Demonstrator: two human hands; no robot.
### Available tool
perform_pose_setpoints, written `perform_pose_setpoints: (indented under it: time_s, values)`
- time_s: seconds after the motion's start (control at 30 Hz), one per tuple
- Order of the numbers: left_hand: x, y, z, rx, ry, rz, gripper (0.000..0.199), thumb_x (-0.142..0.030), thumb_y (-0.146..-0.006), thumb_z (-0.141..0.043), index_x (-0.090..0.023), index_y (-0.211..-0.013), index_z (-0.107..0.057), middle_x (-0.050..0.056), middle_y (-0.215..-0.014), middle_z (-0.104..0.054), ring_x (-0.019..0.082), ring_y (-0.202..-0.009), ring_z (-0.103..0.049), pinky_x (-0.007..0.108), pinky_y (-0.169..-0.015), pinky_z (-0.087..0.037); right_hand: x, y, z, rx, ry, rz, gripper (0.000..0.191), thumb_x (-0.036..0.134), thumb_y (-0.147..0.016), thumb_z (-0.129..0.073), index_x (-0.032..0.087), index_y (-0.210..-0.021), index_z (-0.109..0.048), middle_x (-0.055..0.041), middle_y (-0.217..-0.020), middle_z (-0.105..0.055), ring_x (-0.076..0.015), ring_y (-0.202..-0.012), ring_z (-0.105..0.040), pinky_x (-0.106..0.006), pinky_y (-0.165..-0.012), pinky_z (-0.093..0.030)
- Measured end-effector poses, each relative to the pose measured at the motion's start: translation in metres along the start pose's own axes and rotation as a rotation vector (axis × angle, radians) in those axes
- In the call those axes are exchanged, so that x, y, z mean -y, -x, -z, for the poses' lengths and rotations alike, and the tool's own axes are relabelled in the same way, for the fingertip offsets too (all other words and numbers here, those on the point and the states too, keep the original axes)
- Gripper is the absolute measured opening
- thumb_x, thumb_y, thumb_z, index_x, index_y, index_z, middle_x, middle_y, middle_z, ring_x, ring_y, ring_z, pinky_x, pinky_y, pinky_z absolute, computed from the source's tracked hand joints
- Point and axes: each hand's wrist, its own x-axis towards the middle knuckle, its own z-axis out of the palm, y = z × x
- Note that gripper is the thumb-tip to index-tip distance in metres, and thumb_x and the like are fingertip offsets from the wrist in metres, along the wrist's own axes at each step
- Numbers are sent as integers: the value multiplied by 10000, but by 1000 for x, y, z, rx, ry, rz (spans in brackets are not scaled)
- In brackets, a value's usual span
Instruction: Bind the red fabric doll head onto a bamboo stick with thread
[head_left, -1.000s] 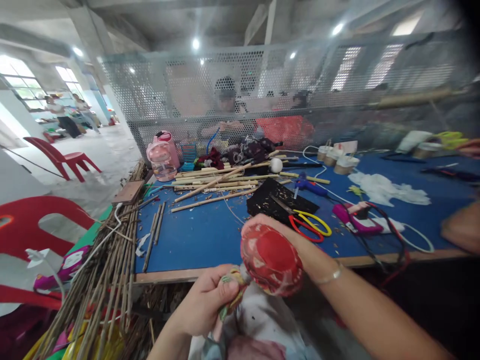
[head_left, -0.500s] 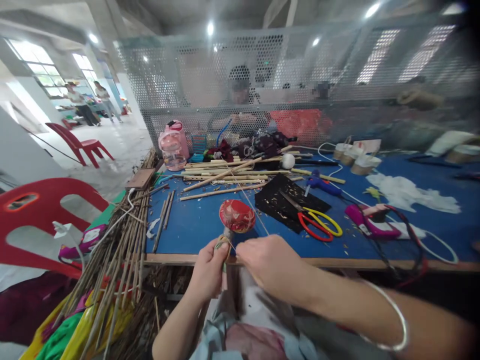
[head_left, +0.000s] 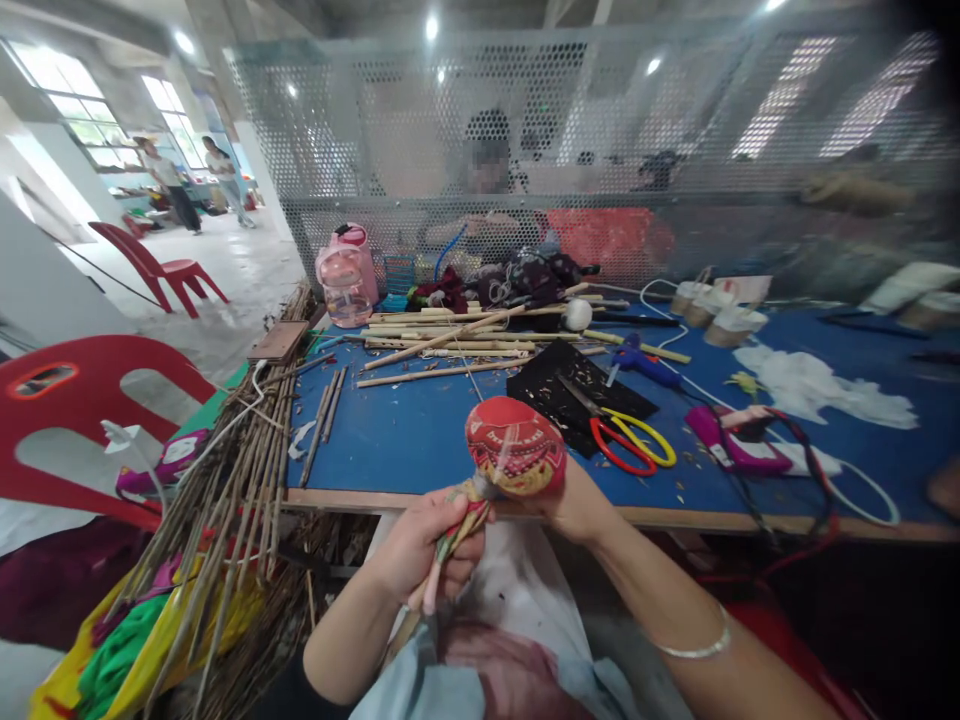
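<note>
A round head covered in red patterned cloth point(head_left: 516, 445) sits just past the table's front edge, tilted to the right. Below it the cloth is gathered at a bound neck and trails down in a twisted tail around what looks like a stick. My left hand point(head_left: 435, 545) is closed round this gathered cloth below the neck. Behind the head's right side is my right hand point(head_left: 581, 505), its fingers hidden by the cloth, so whether they hold anything does not show. A thin thread point(head_left: 471, 375) runs from near the head toward the sticks at the back.
Pale sticks point(head_left: 442, 345) lie across the blue table point(head_left: 397, 430). Scissors point(head_left: 626, 440) rest partly on a black cloth point(head_left: 551, 390), near a blue glue gun point(head_left: 637, 362). Long brown sticks point(head_left: 247, 480) lean at the left beside a red chair point(head_left: 105, 370). A perforated screen point(head_left: 360, 150) stands behind.
My right hand has moved from beside the neck, where it held a taut thread, to behind the red head. The head has turned and shifted right, with my left hand still on the gathered cloth.
</note>
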Motion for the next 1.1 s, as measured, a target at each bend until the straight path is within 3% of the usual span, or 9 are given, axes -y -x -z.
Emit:
perform_pose_setpoints:
  time_s: [0.13,0.23,0.37,0.43,0.5,0.67,0.83,0.93,1.1]
  values:
    - [-4,-10,13,215,199,218,315,-482,-838,-482,-172,-849,-535,-105,-480,-245,10,-325,-38,117,-287,-58,9,-23,5,-32,-116,144,851,360,-509,-837,207,-1269,-486,-114,-1230,-596,-268,-1089,-590,-401,-942,-470]
    - [-10,-17,16,145,77,190,409,-549,-845,-407,-179,-906,-572,-83,-478,-337,28,-284,-160,137,-269,-167,11,-33,9,-64,-129,158,883,347,-517,-840,206,-1292,-443,-117,-1277,-559,-247,-1125,-570,-360,-965,-456]
    - [-31,-12,9,-442,-704,-316,460,-528,-809,-499,-158,-1054,-618,82,-850,-637,174,-702,-603,319,-652,-514,5,-40,17,-95,14,110,825,256,-533,-833,196,-1265,-458,-105,-1236,-588,-244,-1098,-586,-367,-982,-441]
    - [-44,-10,3,-779,-1083,-658,471,-456,-790,-561,-170,-1163,-581,127,-1176,-584,249,-1087,-528,413,-958,-401,2,-42,19,-112,67,75,814,238,-542,-825,202,-1267,-456,-92,-1219,-600,-245,-1086,-591,-376,-980,-443]
    - [-51,-14,-3,-882,-1218,-783,502,-431,-809,-539,-170,-1238,-522,129,-1277,-532,261,-1199,-453,435,-1032,-316,3,-44,18,-122,75,50,802,227,-554,-814,205,-1270,-454,-83,-1211,-607,-243,-1071,-600,-375,-975,-449]
    - [-33,-40,-8,-589,-1094,-495,269,-375,-854,-484,-164,-987,-584,31,-824,-630,180,-787,-571,289,-749,-447,8,-45,7,-238,48,53,756,223,-606,-779,216,-1286,-449,-68,-1194,-618,-230,-1035,-621,-332,-914,-497]
    - [-25,-35,4,-381,-899,-393,217,-370,-845,-522,-156,-868,-550,-23,-731,-522,109,-673,-453,221,-672,-388,7,-35,-3,-245,-33,0,786,240,-619,-773,225,-1312,-403,-55,-1100,-656,-198,-928,-650,-278,-811,-528]
    - [-35,-14,8,-321,-694,-319,242,-395,-838,-547,-155,-820,-529,-43,-653,-482,68,-559,-386,187,-567,-352,2,-31,4,-72,-89,-69,629,292,-708,-696,200,-1275,-437,-9,-839,-686,-142,-690,-640,-238,-645,-518]
    - [-34,19,2,-178,-275,-138,323,-459,-735,-624,-157,-776,-517,-51,-518,-448,34,-368,-280,177,-364,-196,-6,-56,24,394,104,-99,247,366,-766,-590,135,-712,-660,-5,-660,-657,-126,-613,-577,-245,-639,-474]
